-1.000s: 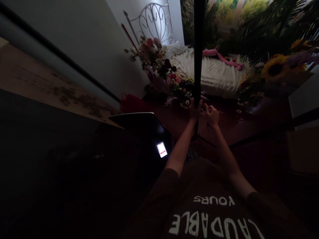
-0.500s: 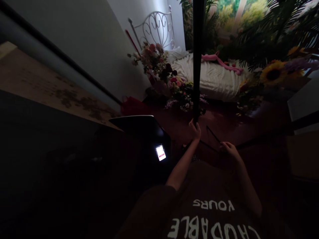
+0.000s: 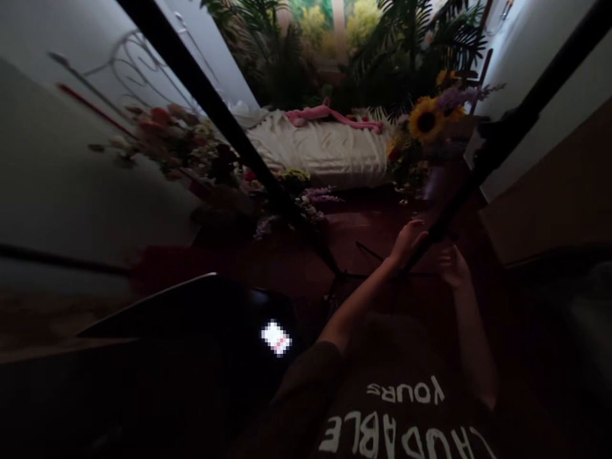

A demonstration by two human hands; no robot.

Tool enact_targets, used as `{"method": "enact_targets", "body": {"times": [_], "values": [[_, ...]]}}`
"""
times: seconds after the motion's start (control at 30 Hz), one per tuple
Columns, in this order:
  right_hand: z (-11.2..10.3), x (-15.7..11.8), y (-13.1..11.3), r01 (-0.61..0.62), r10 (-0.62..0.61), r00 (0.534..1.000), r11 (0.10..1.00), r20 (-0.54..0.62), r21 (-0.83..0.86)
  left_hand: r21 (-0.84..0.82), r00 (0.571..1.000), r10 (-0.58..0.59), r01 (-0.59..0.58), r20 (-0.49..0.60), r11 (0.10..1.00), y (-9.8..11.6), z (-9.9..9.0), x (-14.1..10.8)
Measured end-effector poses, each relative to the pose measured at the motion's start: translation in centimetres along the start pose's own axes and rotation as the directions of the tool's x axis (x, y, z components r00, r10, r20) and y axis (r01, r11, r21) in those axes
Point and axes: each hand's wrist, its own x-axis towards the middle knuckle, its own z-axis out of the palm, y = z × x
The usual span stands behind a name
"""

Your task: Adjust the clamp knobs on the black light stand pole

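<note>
Because the room is dim, I catalogue this head view — the only one feeding me — with a few entries marked uncertain.

Item one: dark pole (image 3: pixel 479 172), right of centre, slanting from the upper right down toward the reddish floor (image 3: pixel 354 224). A collar with side knobs (image 3: pixel 488 127) sits partway up, probably so that sections can be locked.

Item two: left hand (image 3: pixel 408 243), at the pole's near-left side, low down. Fingers mostly extended, tips at the shaft; whether they wrap it or merely rest there, I cannot tell. I judge the placing to be for steadiness.

Item three: right hand (image 3: pixel 453 264), just across the pole from the left. Fingers released, loosely curled, nothing that I can make out between them. Its place suggests a wish to reach the same low stretch from the other side.

Item four: second dark pole (image 3: pixel 243 145), left, slanting the opposite way, untouched. Thin rods (image 3: pixel 369 251) spread near its foot, presumably for support.

Item five: lit screen (image 3: pixel 276 338), blurred, on a dark surface, well apart from both hands — perhaps laid there to leave them unburdened.

Item six: white-draped bed (image 3: pixel 315 150) beyond, bearing a pink toy (image 3: pixel 310 113); sunflower (image 3: pixel 424 120) and flowers (image 3: pixel 174 131) flank it, seemingly as decoration.
</note>
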Motion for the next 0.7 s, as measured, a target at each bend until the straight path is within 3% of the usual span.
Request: {"method": "enact_targets", "body": {"times": [0.1, 0.23, 0.47, 0.7], "values": [[1.0, -0.4, -2.4, -0.005, -0.014, 0.993, 0.988, 0.119, 0.156, -0.033, 0.995, 0.067, -0.064, 0.077, 0.997, 1.5, 3.4, 2.2], [2.0, 0.1, -4.0, -0.076, 0.041, 0.983, 0.978, 0.178, 0.196, -0.012, 0.999, 0.002, -0.002, 0.050, 1.000, 1.5, 5.5, 2.8], [2.2, 1.6, -4.1, -0.179, 0.121, 0.971, 0.941, 0.207, 0.287, -0.049, 0.999, 0.027, -0.025, 0.028, 0.998, 1.9, 5.0, 2.5], [1.2, 2.5, -3.8, -0.151, 0.144, 0.967, 0.988, 0.212, 0.016, 0.065, 0.996, 0.063, -0.068, 0.068, 0.996, 2.3, 4.2, 2.7]]}}
